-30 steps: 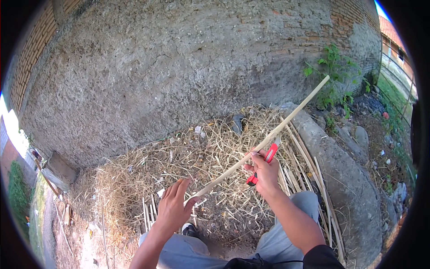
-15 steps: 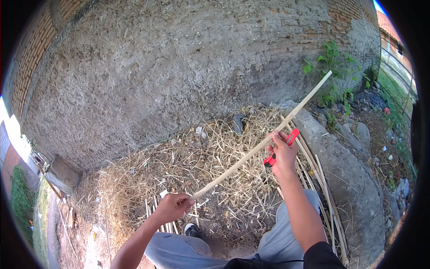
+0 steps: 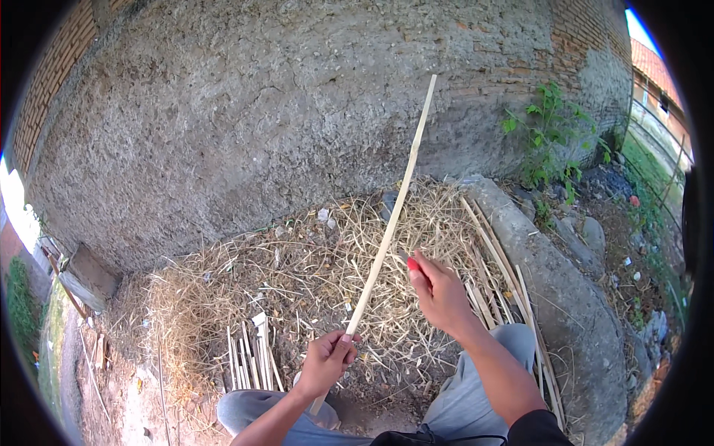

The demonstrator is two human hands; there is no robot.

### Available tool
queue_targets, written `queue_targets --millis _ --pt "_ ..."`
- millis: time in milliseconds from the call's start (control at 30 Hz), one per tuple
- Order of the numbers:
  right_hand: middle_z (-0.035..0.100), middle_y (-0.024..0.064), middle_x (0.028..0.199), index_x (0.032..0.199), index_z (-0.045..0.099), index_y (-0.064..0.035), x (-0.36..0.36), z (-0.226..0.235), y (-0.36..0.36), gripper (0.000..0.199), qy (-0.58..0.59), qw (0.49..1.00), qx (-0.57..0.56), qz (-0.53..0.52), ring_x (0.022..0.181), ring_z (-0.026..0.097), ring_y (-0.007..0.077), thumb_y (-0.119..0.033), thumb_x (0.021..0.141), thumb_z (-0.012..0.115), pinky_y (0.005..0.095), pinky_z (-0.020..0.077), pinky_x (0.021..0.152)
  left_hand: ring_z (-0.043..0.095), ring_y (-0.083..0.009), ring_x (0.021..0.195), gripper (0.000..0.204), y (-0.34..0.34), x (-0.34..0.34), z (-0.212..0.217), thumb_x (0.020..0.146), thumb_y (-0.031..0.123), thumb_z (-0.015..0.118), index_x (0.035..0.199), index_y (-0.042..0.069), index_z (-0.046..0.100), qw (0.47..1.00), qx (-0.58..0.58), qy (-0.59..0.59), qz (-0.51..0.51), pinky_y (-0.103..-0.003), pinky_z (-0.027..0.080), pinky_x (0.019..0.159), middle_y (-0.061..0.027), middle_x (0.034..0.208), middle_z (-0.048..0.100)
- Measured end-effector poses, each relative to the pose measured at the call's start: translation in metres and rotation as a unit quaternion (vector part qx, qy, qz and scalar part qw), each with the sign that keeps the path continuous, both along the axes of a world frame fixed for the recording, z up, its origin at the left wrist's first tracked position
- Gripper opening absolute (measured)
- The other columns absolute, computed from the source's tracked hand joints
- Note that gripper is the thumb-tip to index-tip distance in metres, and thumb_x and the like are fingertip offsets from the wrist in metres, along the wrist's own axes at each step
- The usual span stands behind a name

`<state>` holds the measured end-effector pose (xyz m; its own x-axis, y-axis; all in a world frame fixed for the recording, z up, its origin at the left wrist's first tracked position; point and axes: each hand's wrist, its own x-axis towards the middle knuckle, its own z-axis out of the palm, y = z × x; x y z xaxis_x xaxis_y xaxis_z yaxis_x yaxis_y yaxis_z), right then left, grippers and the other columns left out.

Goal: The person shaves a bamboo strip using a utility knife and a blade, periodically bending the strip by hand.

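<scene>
Where the head view looks down: the left hand [image 3: 327, 363] and the right hand [image 3: 439, 291] are apart, each closed on its own thing.
Pale strip: the left hand is clamped around this long, slim pale strip [image 3: 387, 238] toward its lower end; a short length shows below the grip, near the left knee [image 3: 249, 407].
Strip's upper end: it slants up and slightly right, its tip seen against the rough grey wall [image 3: 245, 134]; whether it touches, I cannot tell.
Red tool: the right hand is closed around a red tool [image 3: 413, 264], mostly hidden by the fingers, just beside the strip with a gap between.
Room between the hands: a stretch of straw [image 3: 197, 312] and dark soil shows there.
Left side: a bunch of pale sticks [image 3: 249, 357] lies near the left knee, close to the left hand.
Right edge: long strips [image 3: 513, 282] run along a curved concrete ledge [image 3: 558, 297], beyond the right hand and beside the right knee [image 3: 513, 342].
Far edge: the wall's base bounds the straw; a green plant [image 3: 547, 126] grows at right, well apart from both hands.
</scene>
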<state>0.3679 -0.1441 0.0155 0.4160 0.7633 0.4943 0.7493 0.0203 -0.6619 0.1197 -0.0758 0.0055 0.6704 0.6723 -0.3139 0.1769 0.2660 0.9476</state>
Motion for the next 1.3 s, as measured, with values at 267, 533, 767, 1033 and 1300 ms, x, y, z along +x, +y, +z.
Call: queue_targets --millis 267,533,767,1033,1300 --pt "0.071 0.0095 0.081 0.094 0.063 -0.007 -0.031 -0.019 0.006 0.017 -0.017 0.993 0.021 0.113 0.062 0.068 0.0282 -0.024 0.092 0.066 0.0368 0.053 0.052 0.036 -0.0024 0.052 0.028 -0.003 -0.017 -0.018 0.106 0.02 0.044 0.112 -0.002 0.06 0.998 0.061 -0.002 0.026 -0.019 0.03 0.045 0.0012 0.068 0.049" --pt "0.071 0.0073 0.079 0.086 0.067 -0.008 -0.045 -0.028 0.007 0.014 -0.077 0.985 0.052 0.143 0.056 0.066 0.0215 -0.022 0.089 0.068 0.0331 0.0524 0.048 0.039 -0.0033 0.051 0.028 -0.013 -0.025 -0.024 0.106 0.022 0.043 0.101 -0.001 0.059 0.989 0.137 0.032 0.038 -0.022 0.031 0.045 0.0025 0.063 0.047" --pt "0.068 0.0043 0.07 0.086 0.07 -0.01 -0.05 -0.035 0.008 0.012 -0.107 0.98 0.097 0.137 0.052 0.064 0.0203 -0.022 0.087 0.071 0.0328 0.0507 0.044 0.039 -0.0043 0.052 0.026 -0.026 -0.032 -0.017 0.106 0.019 0.042 0.096 0.0 0.056 0.996 0.077 0.041 0.03 -0.023 0.033 0.046 0.0025 0.061 0.046" --pt "0.066 -0.0008 0.069 0.091 0.073 -0.0128 -0.055 -0.038 0.006 0.012 -0.159 0.971 0.131 0.122 0.045 0.058 0.0131 -0.024 0.087 0.071 0.0284 0.0436 0.037 0.037 -0.004 0.048 0.024 -0.034 -0.046 0.006 0.106 0.018 0.042 0.098 -0.001 0.054 0.999 0.018 0.04 0.017 -0.022 0.031 0.042 0.0018 0.06 0.045" --pt "0.065 -0.0029 0.069 0.092 0.074 -0.0147 -0.057 -0.045 0.012 0.013 -0.166 0.97 0.121 0.13 0.042 0.054 0.0103 -0.027 0.087 0.072 0.027 0.0399 0.033 0.032 -0.0047 0.044 0.025 -0.038 -0.054 0.005 0.107 0.018 0.039 0.097 -0.001 0.051 0.999 -0.018 0.029 0.026 -0.023 0.026 0.04 0.0006 0.058 0.04"
